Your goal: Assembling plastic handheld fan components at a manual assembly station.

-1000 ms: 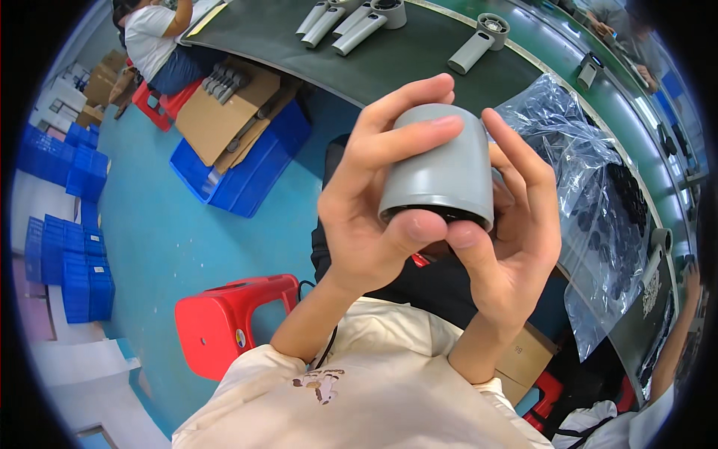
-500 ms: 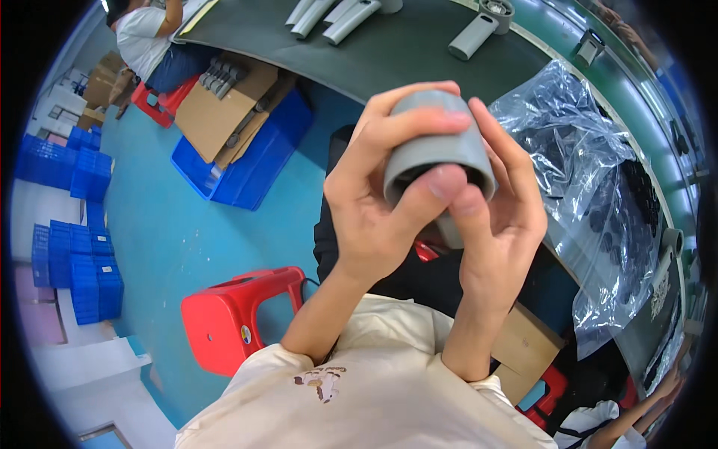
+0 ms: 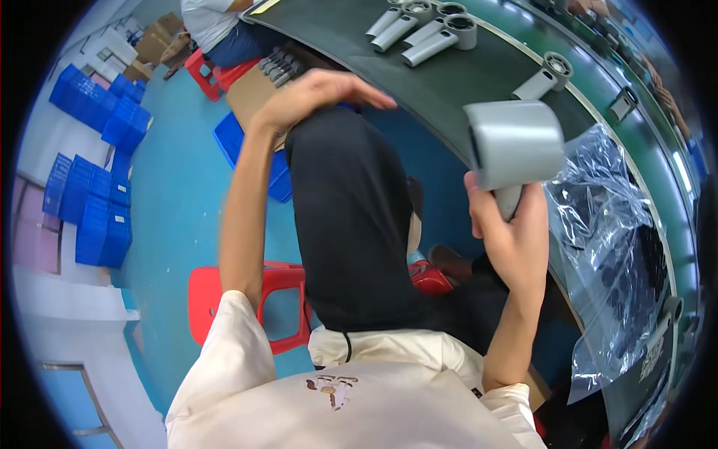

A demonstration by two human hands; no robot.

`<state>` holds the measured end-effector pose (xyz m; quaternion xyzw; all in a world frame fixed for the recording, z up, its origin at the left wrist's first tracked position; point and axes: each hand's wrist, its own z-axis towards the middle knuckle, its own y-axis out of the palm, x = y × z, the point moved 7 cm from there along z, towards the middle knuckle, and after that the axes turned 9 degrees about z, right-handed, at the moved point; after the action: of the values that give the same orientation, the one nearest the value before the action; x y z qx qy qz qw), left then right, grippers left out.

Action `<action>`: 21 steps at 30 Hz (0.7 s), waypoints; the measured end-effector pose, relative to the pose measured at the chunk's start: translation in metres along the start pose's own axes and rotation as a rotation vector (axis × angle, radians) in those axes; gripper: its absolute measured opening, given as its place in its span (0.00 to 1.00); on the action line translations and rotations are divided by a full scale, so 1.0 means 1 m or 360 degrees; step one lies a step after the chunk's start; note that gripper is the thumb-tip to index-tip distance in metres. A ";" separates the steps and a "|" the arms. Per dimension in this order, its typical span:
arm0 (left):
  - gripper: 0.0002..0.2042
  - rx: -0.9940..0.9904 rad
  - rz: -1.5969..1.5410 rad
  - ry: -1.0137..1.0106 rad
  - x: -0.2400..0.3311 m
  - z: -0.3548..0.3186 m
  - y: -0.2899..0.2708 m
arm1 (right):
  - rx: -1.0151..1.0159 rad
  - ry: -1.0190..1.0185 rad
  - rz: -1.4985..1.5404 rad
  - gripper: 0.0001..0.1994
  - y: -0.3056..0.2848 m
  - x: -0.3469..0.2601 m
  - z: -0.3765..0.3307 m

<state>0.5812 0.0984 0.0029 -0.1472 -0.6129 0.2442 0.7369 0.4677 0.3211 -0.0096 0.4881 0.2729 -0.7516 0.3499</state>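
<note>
My right hand [image 3: 507, 236] grips the handle of a grey hair-dryer body [image 3: 514, 144], holding it up near the edge of the dark green conveyor belt [image 3: 464, 75]. My left hand [image 3: 314, 93] is stretched out to the left of it, palm down, fingers apart and holding nothing, above my dark trouser leg [image 3: 348, 224]. Several more grey dryer bodies [image 3: 426, 26] lie on the belt farther away, and one single dryer body [image 3: 544, 75] lies just beyond the held piece.
A crumpled clear plastic bag [image 3: 613, 247] with dark parts hangs at the right by the belt. A red stool [image 3: 258, 299] stands under me. Blue crates [image 3: 90, 202] are stacked at left. A cardboard box [image 3: 258, 86] and a seated person [image 3: 221, 30] are at the top.
Both hands were wrapped round the grey barrel held in front of me. Now my left hand has let go and swung away left; my right hand holds the dryer by its handle, moved right.
</note>
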 end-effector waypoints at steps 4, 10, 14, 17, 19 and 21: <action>0.27 -0.0142 -0.0810 0.0245 0.017 -0.006 0.036 | -0.0162 -0.0389 -0.0401 0.08 0.027 -0.021 -0.005; 0.24 0.0544 -0.0588 -0.0100 0.025 -0.007 0.034 | -0.0154 -0.0396 -0.0632 0.10 0.040 -0.017 -0.017; 0.24 0.0579 -0.0769 -0.0171 0.023 -0.013 0.037 | -0.0029 -0.0491 -0.0647 0.09 0.025 -0.031 -0.017; 0.24 0.0588 -0.0875 -0.0165 0.023 -0.015 0.042 | 0.0741 -0.0051 -0.0032 0.09 -0.019 -0.032 -0.023; 0.24 0.0583 -0.0858 -0.0188 0.025 -0.007 0.047 | 0.0776 0.0002 0.0097 0.11 -0.028 -0.024 -0.026; 0.25 0.0608 -0.0823 -0.0184 0.022 -0.009 0.044 | -0.0082 -0.0487 -0.1164 0.11 0.038 -0.023 -0.026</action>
<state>0.5845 0.1482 -0.0033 0.1683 -0.6139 0.1673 0.7529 0.5185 0.3231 -0.0010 0.2323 0.3921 -0.8836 0.1079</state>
